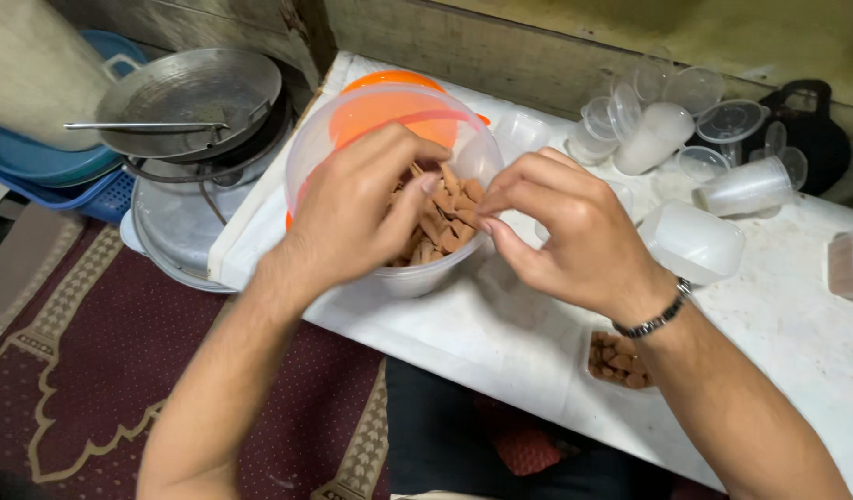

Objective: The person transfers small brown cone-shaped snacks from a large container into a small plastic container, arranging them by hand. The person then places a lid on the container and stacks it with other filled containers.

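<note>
Got both hands at the clear tub (403, 278): my left hand (357, 218) reaches inside, fingers loosely curled; my right hand (560, 231) pinches 1 brown snack stick (470, 215) at its rim.

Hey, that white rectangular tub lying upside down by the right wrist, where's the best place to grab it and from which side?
Probably from above, across the narrow width of the white rectangular tub. It lies upside down, base up, so there is no rim to hook; its two long sloping walls suit thumb and fingers. The right hand is nearest.

light: warm, dim overhead | glare: white table (500, 343) (mild) | blur: slight motion softness | corners: dark
</note>
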